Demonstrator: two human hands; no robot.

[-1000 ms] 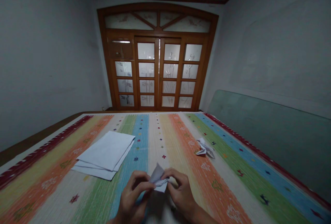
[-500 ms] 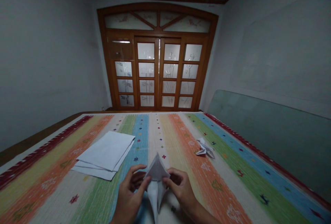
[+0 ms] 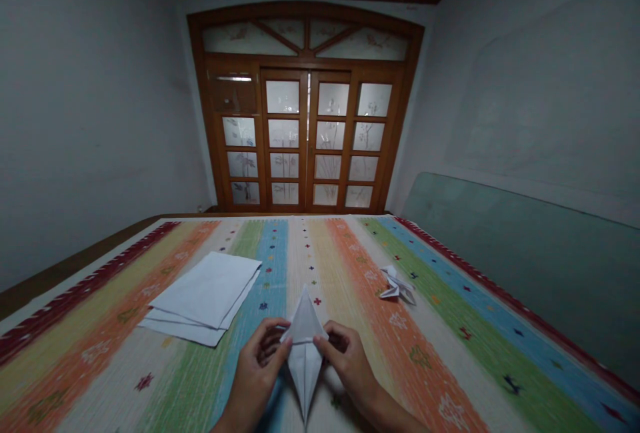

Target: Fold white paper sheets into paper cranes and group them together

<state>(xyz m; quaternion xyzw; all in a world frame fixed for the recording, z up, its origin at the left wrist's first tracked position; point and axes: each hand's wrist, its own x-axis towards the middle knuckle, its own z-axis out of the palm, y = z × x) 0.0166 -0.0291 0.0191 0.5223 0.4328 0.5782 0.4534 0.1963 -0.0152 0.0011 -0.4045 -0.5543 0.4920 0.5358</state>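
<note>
A folded sheet of white paper (image 3: 305, 359), shaped like a long diamond with a crease across its middle, is held between my two hands near the front of the table. My left hand (image 3: 257, 363) pinches its left corner, thumb on top and fingers curled beneath. On the opposite corner, my right hand (image 3: 350, 359) grips the same way. The upper point faces away from me and the narrow lower point faces towards me. Its underside is hidden.
To the left lies a stack of white paper sheets (image 3: 210, 293). A small folded paper figure (image 3: 397, 285) rests on the right. Beneath everything spreads a striped tablecloth (image 3: 190, 386). A pale green panel (image 3: 520, 259) stands along the right side.
The lower part of the folded paper has gone from two parted, tilted flaps to a flatter diamond. Its upper point reaches slightly farther away. Both hands keep their hold on the side corners.
</note>
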